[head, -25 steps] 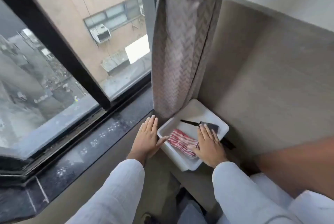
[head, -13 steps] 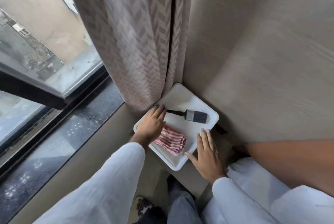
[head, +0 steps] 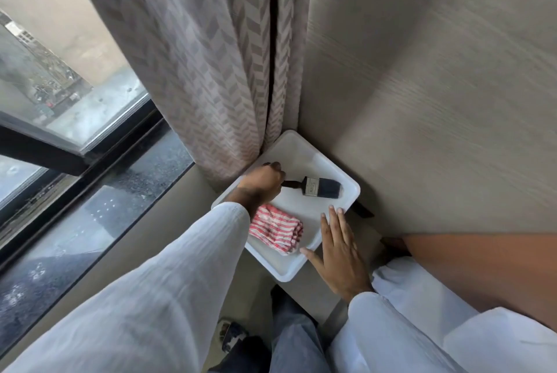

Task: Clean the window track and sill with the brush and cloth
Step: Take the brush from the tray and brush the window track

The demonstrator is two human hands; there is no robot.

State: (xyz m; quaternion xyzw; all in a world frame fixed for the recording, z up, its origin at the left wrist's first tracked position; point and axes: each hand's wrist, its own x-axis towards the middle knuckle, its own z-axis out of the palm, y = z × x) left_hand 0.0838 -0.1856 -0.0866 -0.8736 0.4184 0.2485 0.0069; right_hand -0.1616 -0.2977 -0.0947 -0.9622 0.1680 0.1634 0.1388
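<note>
Head view: left hand (head: 262, 181) closes around brush (head: 320, 186) handle inside tray (head: 289, 274); right hand (head: 339, 249), open, steadies its rim. Cloth (head: 275, 231) lies there. Lifting carelessly may snag the curtain (head: 211, 65).

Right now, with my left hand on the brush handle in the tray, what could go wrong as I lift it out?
1. The white tray appears to overhang its ledge at the near corner; only the right hand, laid flat on its rim, steadies it. Letting go might tip it.
2. The left hand grips the brush right beside the curtain, so the bristles could drag across the fabric.
3. The striped cloth lies under the left sleeve and may get swept out.
</note>
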